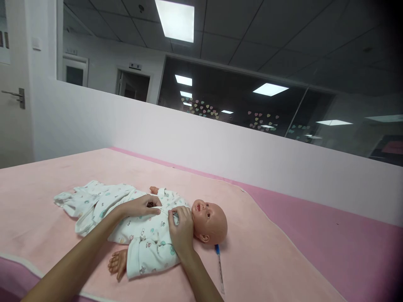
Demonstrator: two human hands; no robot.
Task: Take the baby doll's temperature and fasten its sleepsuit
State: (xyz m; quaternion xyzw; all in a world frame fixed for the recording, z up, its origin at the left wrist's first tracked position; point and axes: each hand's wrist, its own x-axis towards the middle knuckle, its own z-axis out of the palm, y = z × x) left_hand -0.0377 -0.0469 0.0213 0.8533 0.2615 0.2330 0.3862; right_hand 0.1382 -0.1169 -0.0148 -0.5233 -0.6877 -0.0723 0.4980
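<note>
A bald baby doll (210,222) lies on its back, head to the right. It wears a white long-sleeved baby outfit (147,239) with small coloured prints. My left hand (141,206) rests on the doll's belly, its fingers and thumb curled together at the front of the outfit. Close to the doll's chin, my right hand (182,228) is bent over the upper chest, fingers and thumb closed on the cloth near the neck. The exact spots pinched are partly hidden by my fingers. Beside the head lies a thin clear thermometer-like tube (220,270) with a blue end.
A peach-pink blanket (267,260) lies under the doll, over a darker pink padded surface (315,222). Behind it runs a low white wall (220,147) with glass panes above. A door (15,117) stands at the far left.
</note>
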